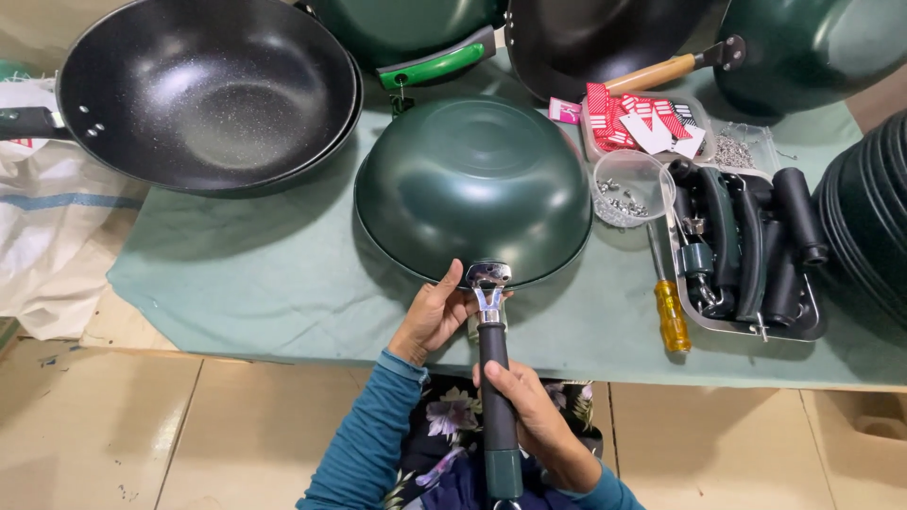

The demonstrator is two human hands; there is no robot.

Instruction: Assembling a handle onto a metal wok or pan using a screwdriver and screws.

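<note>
A dark green wok lies upside down on the green cloth-covered table. A black handle with a green end and a shiny metal bracket meets the wok's near rim. My right hand grips this handle along its middle. My left hand rests at the rim beside the bracket, fingers touching where handle and wok join.
A black wok sits upright at back left, more woks at the back and a black stack at right. A metal tray of handles, a yellow-handled screwdriver, a clear cup of screws and a box of red-white tags lie right of the wok.
</note>
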